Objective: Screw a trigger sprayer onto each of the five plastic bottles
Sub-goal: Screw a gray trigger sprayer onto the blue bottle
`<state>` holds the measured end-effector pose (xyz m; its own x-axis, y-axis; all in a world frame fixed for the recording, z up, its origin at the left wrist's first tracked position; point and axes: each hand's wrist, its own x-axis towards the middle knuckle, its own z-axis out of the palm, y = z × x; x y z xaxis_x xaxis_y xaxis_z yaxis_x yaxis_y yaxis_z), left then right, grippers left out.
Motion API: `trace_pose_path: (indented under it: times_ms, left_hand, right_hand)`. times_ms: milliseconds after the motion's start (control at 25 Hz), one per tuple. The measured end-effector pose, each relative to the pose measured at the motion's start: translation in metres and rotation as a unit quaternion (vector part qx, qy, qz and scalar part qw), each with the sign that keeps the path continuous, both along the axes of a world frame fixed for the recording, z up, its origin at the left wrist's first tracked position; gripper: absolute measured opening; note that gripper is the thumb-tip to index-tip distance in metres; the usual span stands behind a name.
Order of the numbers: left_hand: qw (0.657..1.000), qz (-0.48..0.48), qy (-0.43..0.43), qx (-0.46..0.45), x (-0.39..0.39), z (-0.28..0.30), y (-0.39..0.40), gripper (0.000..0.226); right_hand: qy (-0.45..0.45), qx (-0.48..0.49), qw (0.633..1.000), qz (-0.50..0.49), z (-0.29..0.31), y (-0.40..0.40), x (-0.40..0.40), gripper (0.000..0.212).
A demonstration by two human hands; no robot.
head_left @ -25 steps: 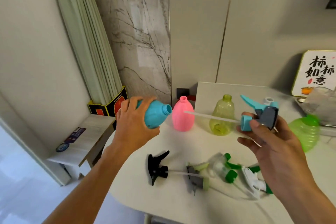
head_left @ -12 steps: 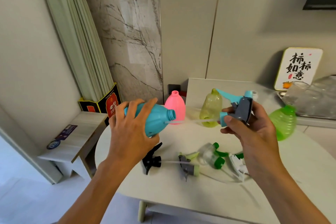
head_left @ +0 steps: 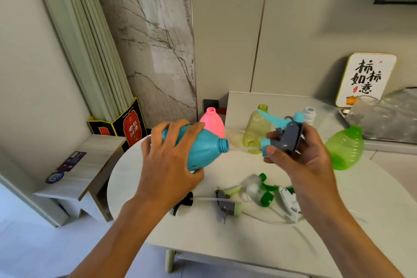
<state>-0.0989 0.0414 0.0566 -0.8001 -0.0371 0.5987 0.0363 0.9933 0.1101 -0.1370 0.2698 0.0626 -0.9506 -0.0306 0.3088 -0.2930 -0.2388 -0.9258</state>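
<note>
The left hand [head_left: 168,165] has its grip closed round the blue bottle [head_left: 200,150], tipped sideways so its neck faces the right hand [head_left: 302,160], whose grip clamps the blue-grey trigger sprayer [head_left: 285,139], dip tube apparently feeding into that neck, collar not yet seated.

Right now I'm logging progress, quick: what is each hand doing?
Left hand: closed around the blue bottle, tipped sideways above the table.
Right hand: closed on the blue-grey sprayer, not yet screwed on.

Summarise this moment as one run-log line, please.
left hand: holds blue bottle | right hand: holds blue-grey sprayer | tube entering neck | cap unscrewed
</note>
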Motion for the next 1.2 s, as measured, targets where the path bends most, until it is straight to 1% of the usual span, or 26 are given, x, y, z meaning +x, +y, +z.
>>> trace_pose_path:
  times_ms: [120, 360, 440, 560, 840, 960, 1120, 1160, 1200]
  left_hand:
    - [0.999, -0.035, 0.0, -0.022, 0.002, -0.003, 0.016, 0.083]
    - [0.999, -0.039, -0.007, -0.025, 0.005, -0.004, 0.018, 0.082]
    - [0.999, -0.041, -0.009, -0.023, 0.006, -0.002, 0.019, 0.082]
    - [0.999, -0.043, -0.016, -0.022, 0.008, 0.0, 0.021, 0.082]
    - [0.998, -0.059, -0.031, -0.01, 0.01, 0.004, 0.019, 0.081]
    - [0.998, -0.052, -0.009, -0.036, 0.012, 0.005, 0.02, 0.08]
    - [0.996, -0.045, 0.016, -0.076, 0.012, 0.007, 0.022, 0.077]
    - [0.996, -0.046, 0.018, -0.079, 0.012, 0.006, 0.023, 0.077]
    - [0.996, -0.047, 0.018, -0.079, 0.012, 0.005, 0.025, 0.078]
  right_hand:
    - [-0.021, 0.018, 0.999, 0.043, -0.014, -0.015, 0.005, 0.049]
    - [-0.031, 0.035, 0.997, 0.064, -0.015, -0.015, 0.006, 0.046]
    - [-0.025, 0.037, 0.996, 0.074, -0.015, -0.013, 0.005, 0.046]
    - [-0.009, 0.048, 0.994, 0.095, -0.013, -0.01, 0.005, 0.052]
    - [0.033, 0.12, 0.986, 0.115, -0.009, -0.002, 0.004, 0.056]
    - [-0.002, 0.09, 0.992, 0.086, -0.006, -0.008, 0.007, 0.064]
    - [-0.087, 0.065, 0.994, 0.028, -0.003, -0.017, 0.012, 0.081]
    - [-0.106, 0.06, 0.992, 0.015, -0.002, -0.018, 0.013, 0.081]
    - [-0.117, 0.062, 0.991, 0.005, -0.001, -0.018, 0.014, 0.075]
